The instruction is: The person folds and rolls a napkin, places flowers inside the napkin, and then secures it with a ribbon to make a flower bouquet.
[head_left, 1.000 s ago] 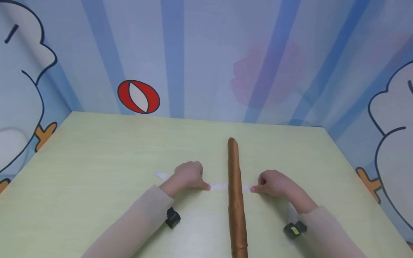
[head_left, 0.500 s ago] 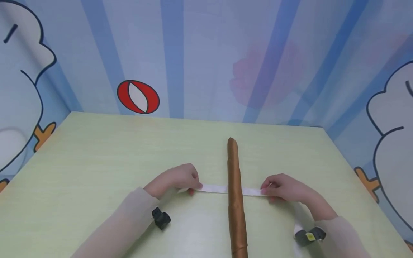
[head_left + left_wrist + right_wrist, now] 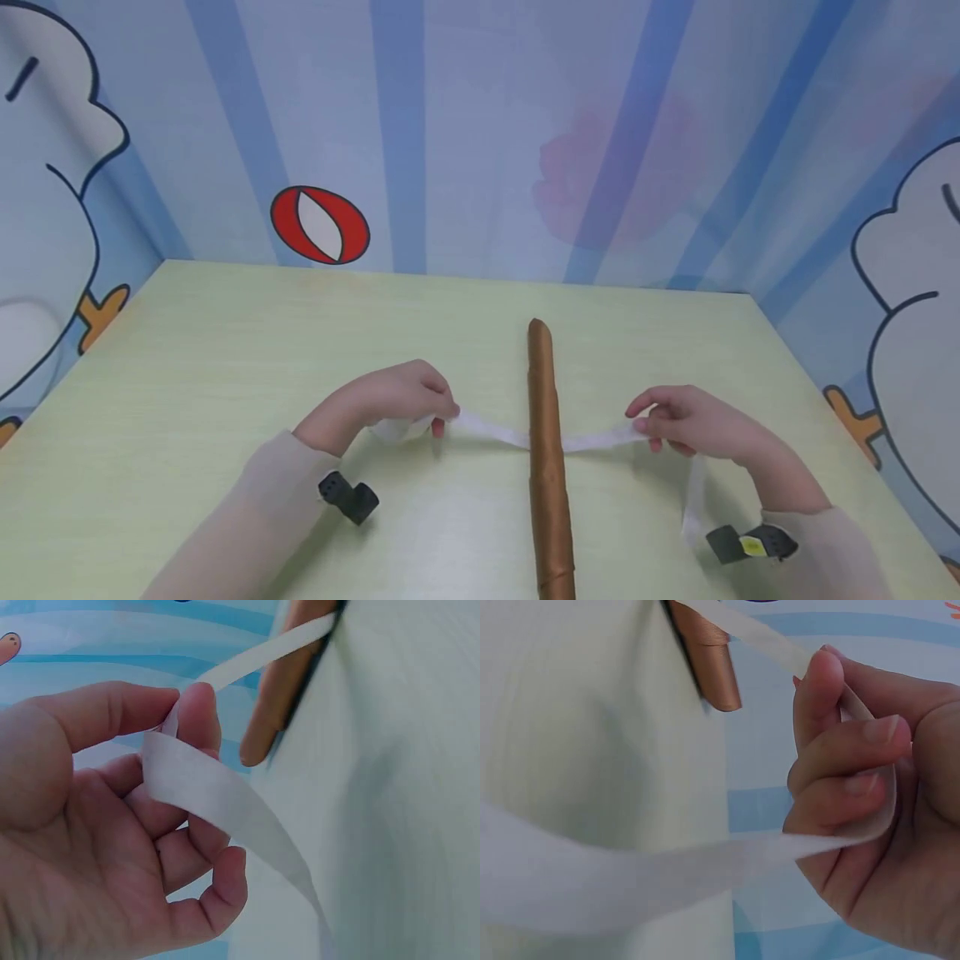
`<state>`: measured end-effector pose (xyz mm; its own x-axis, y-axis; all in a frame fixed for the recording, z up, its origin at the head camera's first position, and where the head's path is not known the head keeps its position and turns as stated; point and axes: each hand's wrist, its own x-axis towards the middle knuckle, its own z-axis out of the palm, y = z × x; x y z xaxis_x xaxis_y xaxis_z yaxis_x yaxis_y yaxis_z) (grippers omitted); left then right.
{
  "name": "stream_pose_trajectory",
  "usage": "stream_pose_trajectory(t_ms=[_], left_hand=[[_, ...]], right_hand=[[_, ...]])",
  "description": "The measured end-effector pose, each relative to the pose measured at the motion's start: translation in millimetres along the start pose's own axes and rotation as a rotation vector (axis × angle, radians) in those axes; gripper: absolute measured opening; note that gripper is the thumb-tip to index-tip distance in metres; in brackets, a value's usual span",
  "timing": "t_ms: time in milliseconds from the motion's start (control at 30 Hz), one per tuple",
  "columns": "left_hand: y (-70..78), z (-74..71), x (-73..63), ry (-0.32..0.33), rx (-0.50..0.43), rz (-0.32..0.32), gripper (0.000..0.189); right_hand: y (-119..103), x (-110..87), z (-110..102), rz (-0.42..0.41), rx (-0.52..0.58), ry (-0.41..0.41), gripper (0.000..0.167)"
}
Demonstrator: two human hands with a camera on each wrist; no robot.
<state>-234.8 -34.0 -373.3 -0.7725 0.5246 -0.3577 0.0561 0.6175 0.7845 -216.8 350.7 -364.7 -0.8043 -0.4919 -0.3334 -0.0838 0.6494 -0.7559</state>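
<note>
A long rod wrapped in shiny brown cloth (image 3: 547, 467) lies lengthwise on the table. A white ribbon (image 3: 491, 429) passes beneath it crosswise and rises on both sides. Left of the rod, my left hand (image 3: 401, 392) pinches the ribbon between thumb and index finger. From that pinch a loose end of the ribbon (image 3: 217, 791) hangs down in the left wrist view. On the other side my right hand (image 3: 693, 421) pinches the ribbon with thumb and index finger. The right tail of the ribbon (image 3: 667, 874) runs across the palm and droops toward the table.
The pale green table (image 3: 262, 333) ends at a blue striped backdrop (image 3: 480, 150) with cartoon prints, which also closes off both sides. A small black camera (image 3: 348, 497) sits at the left wrist, another black camera (image 3: 752, 543) at the right one.
Both hands have moved apart, away from the rod, and lifted the ribbon off the table on each side. More ribbon shows between hands and rod. The rod has stayed in place.
</note>
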Motion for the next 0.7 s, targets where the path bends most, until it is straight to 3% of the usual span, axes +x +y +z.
stream_pose_trajectory(t_ms=[367, 700], left_hand=[[20.6, -10.5, -6.9, 0.003, 0.013, 0.018, 0.024], [22.7, -15.7, -9.5, 0.033, 0.069, -0.005, 0.02]], right_hand=[[-19, -6.1, -8, -0.019, -0.039, 0.048, 0.036], [-23, -6.2, -13, 0.018, -0.054, 0.085, 0.034]])
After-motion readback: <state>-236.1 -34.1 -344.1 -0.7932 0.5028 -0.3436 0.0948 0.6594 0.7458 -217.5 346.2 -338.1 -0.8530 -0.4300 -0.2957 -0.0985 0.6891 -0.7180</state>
